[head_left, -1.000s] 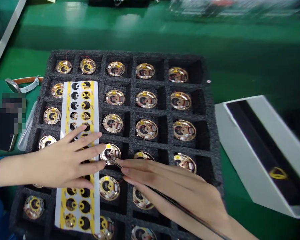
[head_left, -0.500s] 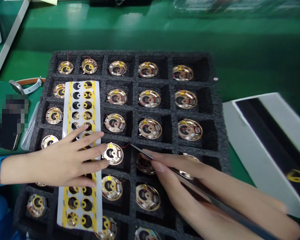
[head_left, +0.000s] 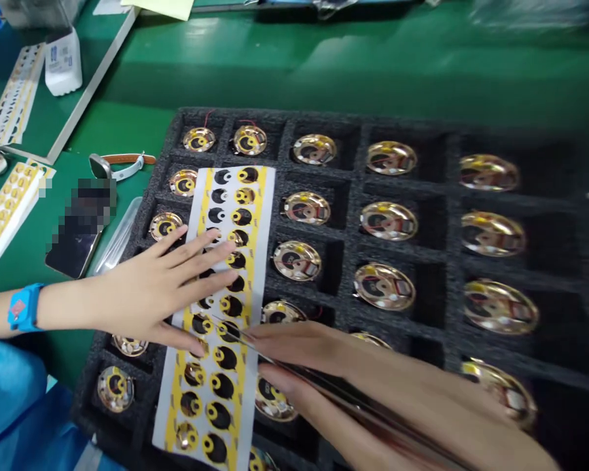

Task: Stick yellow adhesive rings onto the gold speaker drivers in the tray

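Note:
My left hand (head_left: 161,288) lies flat with its fingers spread across a white and yellow sticker sheet (head_left: 259,248) with rows of ring-shaped cut-outs. The sheet rests over a black foam tray (head_left: 353,190). Between the thumb and fingers of my right hand (head_left: 383,366) is a pair of tweezers (head_left: 304,375). Its fine tips are over the sheet's cut-outs, close to my left thumb; whether they touch is unclear. Tray compartments hold round gold watch cases (head_left: 297,260) with black discs and small parts inside; thin red wires show in some. My right hand hides several of them.
Left of the tray are a phone (head_left: 76,229), a watch (head_left: 99,166) with a strap, and clear plastic (head_left: 120,235). Farther left are more sticker sheets (head_left: 10,203) and a white block-like container (head_left: 63,65). A pale bar (head_left: 91,88) runs along the green table.
The tweezers have moved left from a red wire beside a watch case to above the sticker sheet. My left hand stays spread on the sheet. The view has swung left.

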The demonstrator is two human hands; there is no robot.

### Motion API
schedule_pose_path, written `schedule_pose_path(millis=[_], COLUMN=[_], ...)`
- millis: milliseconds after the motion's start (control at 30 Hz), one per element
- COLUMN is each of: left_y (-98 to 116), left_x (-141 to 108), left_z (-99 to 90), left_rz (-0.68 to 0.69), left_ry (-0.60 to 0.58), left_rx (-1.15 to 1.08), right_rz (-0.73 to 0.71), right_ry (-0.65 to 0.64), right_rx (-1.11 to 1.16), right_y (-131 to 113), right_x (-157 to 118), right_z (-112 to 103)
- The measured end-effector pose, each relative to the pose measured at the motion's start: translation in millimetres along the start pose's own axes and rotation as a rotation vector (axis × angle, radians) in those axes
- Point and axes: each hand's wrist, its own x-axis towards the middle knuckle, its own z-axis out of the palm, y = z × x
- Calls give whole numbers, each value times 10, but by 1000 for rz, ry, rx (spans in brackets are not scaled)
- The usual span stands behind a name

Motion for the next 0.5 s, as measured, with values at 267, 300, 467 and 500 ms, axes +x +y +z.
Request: schedule_pose_path(millis=[267,300,467,500], left_y=[31,33,42,44], left_x=[2,3,17,20], left_z=[36,33,23,20], left_rz=[10,6,-6,-9], left_ry=[20,11,-15,-18], left_rx=[21,19,17,16], right_rz=[14,22,61,55], right_ry=[-70,-74,-35,-18], right_rx=[0,1,21,36], right_y=[110,105,118,131], right_x=[23,29,73,79], right_z=[-30,-35,-26,-24])
